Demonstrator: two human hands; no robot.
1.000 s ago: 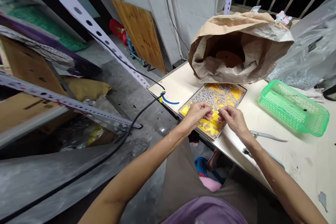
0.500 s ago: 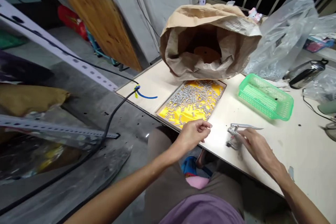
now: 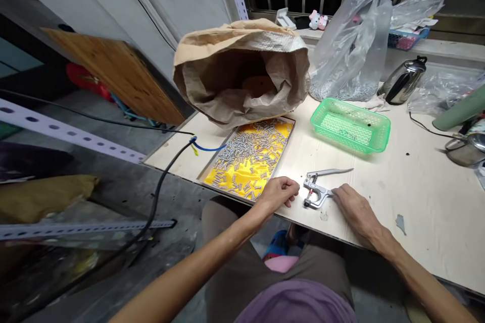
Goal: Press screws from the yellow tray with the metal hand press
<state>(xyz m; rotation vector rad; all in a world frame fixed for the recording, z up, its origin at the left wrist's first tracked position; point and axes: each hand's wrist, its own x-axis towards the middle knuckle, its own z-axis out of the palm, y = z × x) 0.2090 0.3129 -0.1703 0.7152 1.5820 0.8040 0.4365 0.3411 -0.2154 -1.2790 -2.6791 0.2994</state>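
Note:
Grey metal snap-fastener pliers (image 3: 317, 196) lie on the table with their handles spread and a small spring between them. The fingers of my right hand (image 3: 355, 210) are closed over the end of the lower handle. My left hand (image 3: 278, 194) rests by the table's front edge, left of the pliers, with thumb and fingers pinched together; whatever is between them is too small or hidden to make out. Just beyond it lies a shallow tray (image 3: 282, 154) with a yellow lining, strewn with many small silver screw-like pieces (image 3: 246, 146).
A large open paper sack (image 3: 242, 35) stands behind the tray. Right of it are a green plastic basket (image 3: 350, 133), a clear plastic bag (image 3: 352, 45) of small metal pieces and a kettle (image 3: 404, 81). A black cable (image 3: 162, 176) with a blue tie crosses the table's left edge.
My view has swung to the right. The pliers, blurred under my right hand before, now lie flat with my fingers at the handle's end. My left hand stays pinched near the tray.

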